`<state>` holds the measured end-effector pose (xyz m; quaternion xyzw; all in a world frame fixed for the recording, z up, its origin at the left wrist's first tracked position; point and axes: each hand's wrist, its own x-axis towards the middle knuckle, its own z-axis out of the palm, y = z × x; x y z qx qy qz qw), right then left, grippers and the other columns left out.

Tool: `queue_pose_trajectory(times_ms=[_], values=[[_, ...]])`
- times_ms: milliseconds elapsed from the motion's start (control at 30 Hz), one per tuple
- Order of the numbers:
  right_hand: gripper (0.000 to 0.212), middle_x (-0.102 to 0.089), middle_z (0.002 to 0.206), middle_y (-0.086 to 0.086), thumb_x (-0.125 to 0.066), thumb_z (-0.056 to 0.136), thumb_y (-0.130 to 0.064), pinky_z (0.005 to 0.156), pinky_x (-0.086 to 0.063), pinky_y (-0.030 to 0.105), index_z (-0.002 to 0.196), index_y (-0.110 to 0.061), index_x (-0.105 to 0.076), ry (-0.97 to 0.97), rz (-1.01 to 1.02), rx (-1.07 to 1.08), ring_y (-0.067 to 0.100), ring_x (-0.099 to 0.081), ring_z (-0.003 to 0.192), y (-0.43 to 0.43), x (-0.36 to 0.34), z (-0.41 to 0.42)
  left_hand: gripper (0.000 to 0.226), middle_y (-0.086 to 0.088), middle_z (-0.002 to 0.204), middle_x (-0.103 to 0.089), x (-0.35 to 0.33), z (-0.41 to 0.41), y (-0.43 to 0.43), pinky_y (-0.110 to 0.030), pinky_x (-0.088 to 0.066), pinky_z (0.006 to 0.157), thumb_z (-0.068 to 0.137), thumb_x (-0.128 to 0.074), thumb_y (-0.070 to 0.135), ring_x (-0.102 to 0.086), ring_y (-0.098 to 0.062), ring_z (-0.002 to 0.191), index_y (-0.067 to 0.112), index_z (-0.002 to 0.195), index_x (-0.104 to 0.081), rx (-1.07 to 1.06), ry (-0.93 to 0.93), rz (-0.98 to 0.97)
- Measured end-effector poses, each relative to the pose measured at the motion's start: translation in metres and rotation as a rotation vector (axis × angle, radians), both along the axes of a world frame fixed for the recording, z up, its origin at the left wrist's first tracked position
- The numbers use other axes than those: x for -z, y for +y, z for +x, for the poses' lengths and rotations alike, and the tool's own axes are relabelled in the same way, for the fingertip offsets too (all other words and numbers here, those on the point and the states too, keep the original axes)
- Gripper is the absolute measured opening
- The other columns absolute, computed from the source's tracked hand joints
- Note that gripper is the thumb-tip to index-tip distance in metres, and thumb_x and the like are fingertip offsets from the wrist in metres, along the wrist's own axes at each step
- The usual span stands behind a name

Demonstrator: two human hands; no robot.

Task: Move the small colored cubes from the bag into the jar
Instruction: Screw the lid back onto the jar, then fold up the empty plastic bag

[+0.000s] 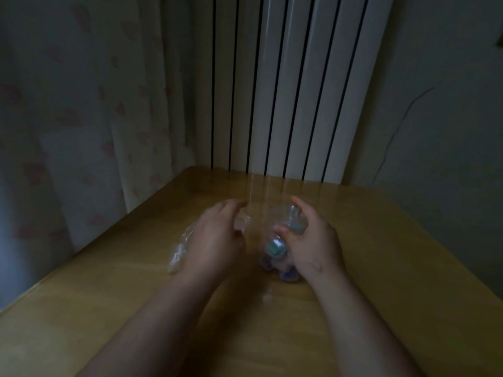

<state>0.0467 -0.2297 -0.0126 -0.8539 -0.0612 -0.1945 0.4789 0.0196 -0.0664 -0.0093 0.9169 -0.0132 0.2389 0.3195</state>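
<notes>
The room is dim, with a yellowish wooden tabletop pushed into a corner. Behind it stands a white ribbed radiator; to the left hangs a pale curtain with faint pink shapes, and a plain wall closes the right.

bag left on table | jar right | cubes in jar

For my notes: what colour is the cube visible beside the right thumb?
Teal-green cube, with a pale top face, seen in the dim head view.
</notes>
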Motion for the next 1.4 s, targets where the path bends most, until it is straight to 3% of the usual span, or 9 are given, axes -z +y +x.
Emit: queue_pose_trajectory(times_ms=[133,400,500,633,800,933,1167,1267,1400], values=[[0.064,-0.048,0.138,0.000,-0.071,0.082,-0.026,0.095,-0.052,0.042,0.137,-0.043,-0.042,-0.015,0.043,0.045,0.022,-0.051,0.122,0.001,0.006,0.009,0.051,0.002,0.137,-0.052,0.007,0.012,0.020,-0.036,-0.040,0.104,0.090,-0.063,0.026,-0.044,-0.019,0.130,0.031,0.139,-0.049,-0.207,-0.025,-0.045],[0.063,-0.048,0.141,-0.001,-0.066,0.083,-0.044,0.107,-0.040,0.043,0.140,-0.030,-0.044,-0.117,-0.091,0.100,0.020,-0.041,0.132,0.000,0.006,0.004,0.050,-0.017,0.132,-0.052,0.021,0.027,0.037,-0.046,-0.046,0.093,0.095,-0.051,0.027,-0.054,-0.037,0.117,0.018,0.142,-0.036,-0.303,0.363,-0.194],[0.051,-0.058,0.127,0.000,-0.062,0.082,-0.048,0.098,-0.044,0.039,0.125,-0.020,-0.058,-0.296,-0.136,0.161,0.020,-0.048,0.121,0.003,0.004,-0.004,0.052,-0.015,0.121,-0.062,0.019,0.026,0.035,-0.041,-0.049,0.085,0.088,-0.056,0.015,-0.059,-0.035,0.108,0.019,0.138,-0.041,-0.303,0.345,-0.215],[0.015,-0.063,0.095,-0.004,-0.062,0.086,-0.026,0.075,-0.048,0.030,0.097,-0.017,-0.066,-0.492,-0.140,0.179,0.018,-0.058,0.093,0.010,-0.004,-0.013,0.044,-0.002,0.100,-0.067,0.014,0.021,0.031,-0.036,-0.051,0.071,0.090,-0.048,0.007,-0.063,-0.026,0.089,0.024,0.131,-0.051,-0.302,0.063,-0.390],[0.008,-0.063,0.087,-0.011,-0.061,0.090,-0.028,0.062,-0.043,0.005,0.098,-0.028,-0.062,-0.329,0.031,0.057,0.004,-0.060,0.080,0.014,-0.015,-0.026,0.053,0.018,0.101,-0.058,0.001,0.009,0.017,-0.021,-0.049,0.067,0.088,-0.068,0.011,-0.059,-0.001,0.087,0.033,0.132,-0.048,-0.095,-0.194,-0.730],[0.044,-0.064,0.093,-0.010,-0.065,0.084,-0.044,0.058,-0.047,0.008,0.121,-0.033,-0.044,-0.048,0.165,-0.122,-0.002,-0.062,0.082,0.019,-0.023,-0.032,0.052,0.018,0.104,-0.061,0.001,0.005,0.007,-0.029,-0.055,0.077,0.082,-0.076,0.014,-0.061,-0.002,0.093,0.037,0.122,-0.051,0.006,-0.265,-0.691],[0.043,-0.068,0.088,-0.008,-0.060,0.090,-0.006,0.053,-0.043,0.008,0.117,-0.035,-0.043,0.006,0.150,-0.018,0.003,-0.066,0.080,0.015,-0.019,-0.025,0.046,0.003,0.118,-0.059,0.003,0.004,0.007,-0.030,-0.049,0.075,0.080,-0.064,0.049,-0.061,-0.016,0.102,0.035,0.122,-0.051,0.214,-0.176,-0.903],[0.044,-0.069,0.086,-0.010,-0.054,0.092,-0.001,0.059,-0.047,0.011,0.115,-0.036,-0.042,0.032,0.243,-0.051,0.001,-0.067,0.080,0.014,-0.024,-0.024,0.019,-0.008,0.112,-0.064,0.000,0.008,0.009,-0.030,-0.051,0.062,0.096,-0.058,0.033,-0.064,-0.022,0.091,0.020,0.110,-0.055,0.270,0.032,-1.119],[0.040,-0.071,0.085,-0.004,-0.055,0.092,-0.005,0.067,-0.057,0.027,0.116,-0.035,-0.043,0.026,0.292,-0.081,0.006,-0.070,0.077,0.016,-0.023,-0.026,0.012,-0.012,0.087,-0.064,0.001,0.007,0.008,-0.029,-0.052,0.051,0.090,-0.061,0.003,-0.064,-0.023,0.068,0.011,0.089,-0.054,0.410,0.150,-1.191]])
